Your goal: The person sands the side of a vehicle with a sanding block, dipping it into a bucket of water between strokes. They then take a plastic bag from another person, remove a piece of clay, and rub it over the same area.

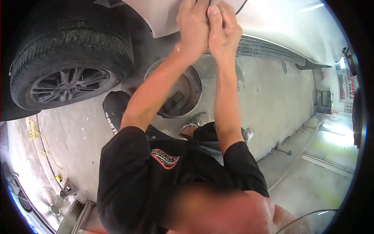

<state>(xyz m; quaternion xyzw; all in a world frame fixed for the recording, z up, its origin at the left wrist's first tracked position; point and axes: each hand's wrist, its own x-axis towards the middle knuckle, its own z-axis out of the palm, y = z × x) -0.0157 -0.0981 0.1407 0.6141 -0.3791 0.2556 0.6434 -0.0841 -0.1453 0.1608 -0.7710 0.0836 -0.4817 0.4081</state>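
We press both hands, left hand (193, 24) and right hand (223, 27), fingers closed on the car panel (163, 17) edge; whether they grip anything, we cannot tell. Step: working the panel above the tyre (70, 58); next needs steady pressure.

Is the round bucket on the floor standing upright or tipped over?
Upright: the bucket shows its open round mouth facing up beneath both hands, with something dark lying inside.

You stand on a dusty grey concrete floor (272, 97) in a garage bay. A black tyre (70, 58) on a dark alloy wheel sits to one side, a yellow cord (39, 144) trails nearby, and bright daylight floods the far doorway (335, 128) beside a red sign (348, 84)
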